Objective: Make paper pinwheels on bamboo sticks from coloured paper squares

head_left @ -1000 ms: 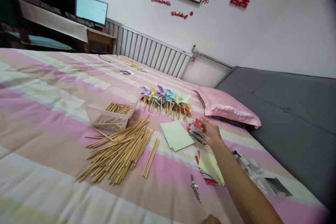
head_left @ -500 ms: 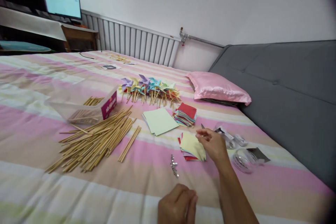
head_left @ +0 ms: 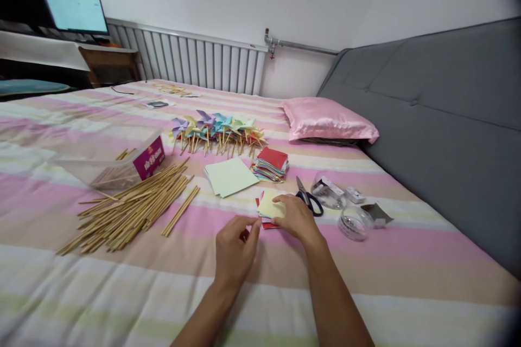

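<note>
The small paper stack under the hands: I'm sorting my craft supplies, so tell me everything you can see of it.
The small paper stack is a low pile of square sheets lying flat on the striped bedspread. A pale yellow sheet lies on top, with red edges showing beneath. The right hand rests on its right side; the left hand pinches at its left edge. Scissors lie just to its right.

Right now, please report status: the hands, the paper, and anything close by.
Left hand and right hand both on small paper stack, yellow sheet on top. Scissors right beside right hand. Wooden sticks lie apart, leftward.
</note>
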A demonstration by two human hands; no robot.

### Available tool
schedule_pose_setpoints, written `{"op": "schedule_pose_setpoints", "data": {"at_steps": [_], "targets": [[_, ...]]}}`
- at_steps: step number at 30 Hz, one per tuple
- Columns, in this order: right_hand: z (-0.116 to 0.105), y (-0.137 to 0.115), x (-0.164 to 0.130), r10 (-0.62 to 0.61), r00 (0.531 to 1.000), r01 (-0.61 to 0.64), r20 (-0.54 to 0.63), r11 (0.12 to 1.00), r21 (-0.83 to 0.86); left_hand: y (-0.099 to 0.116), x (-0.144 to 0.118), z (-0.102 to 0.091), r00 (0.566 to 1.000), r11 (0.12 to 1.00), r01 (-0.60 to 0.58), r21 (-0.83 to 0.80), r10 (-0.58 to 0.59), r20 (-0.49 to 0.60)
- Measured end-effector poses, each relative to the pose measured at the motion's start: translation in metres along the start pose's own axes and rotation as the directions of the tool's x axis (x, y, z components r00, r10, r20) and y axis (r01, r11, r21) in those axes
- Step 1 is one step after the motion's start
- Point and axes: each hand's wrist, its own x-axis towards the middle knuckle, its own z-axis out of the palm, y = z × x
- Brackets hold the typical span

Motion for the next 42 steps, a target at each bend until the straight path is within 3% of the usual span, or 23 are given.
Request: {"op": "schedule_pose_setpoints", "data": {"at_steps": [4,8,12,21,26,33,38,42], "targets": [[0.002,0.003,0.003,0.048,0.996,-0.045,0.07,0.998,-0.045,-0.004,0.016,-0.001,0.968,0.962,0.235,-0.139,-0.245,-0.057],[0.005,0.009,0.004,0.007,0.994,0.0,0.109,0.998,-0.057,-0.017,0.009,0.0,0.889,0.871,0.429,-0.238,-0.454,-0.063],[0.006,0.014,0.004,-0.033,0.992,0.038,0.118,0.999,-0.037,-0.025,-0.001,0.005,0.82,0.78,0.525,-0.341,-0.57,-0.04],[-0.002,0.024,0.006,-0.066,0.986,0.057,0.151,0.996,0.065,-0.023,-0.013,0.011,0.838,0.8,0.52,-0.3,-0.545,0.001],[-0.001,0.025,0.007,-0.088,0.982,0.082,0.164,0.996,0.043,-0.021,-0.02,0.015,0.867,0.84,0.488,-0.238,-0.498,0.019],[0.002,0.031,0.008,-0.073,0.988,0.066,0.135,0.996,0.06,-0.013,-0.022,0.018,0.869,0.846,0.48,-0.234,-0.495,-0.006],[0.002,0.021,0.009,-0.011,0.998,0.006,0.057,0.996,0.092,-0.014,-0.025,0.02,0.878,0.854,0.467,-0.228,-0.479,0.006],[0.018,-0.004,0.01,0.068,0.996,-0.063,-0.064,0.995,0.076,-0.011,-0.03,0.024,0.906,0.877,0.417,-0.237,-0.421,0.037]]}}
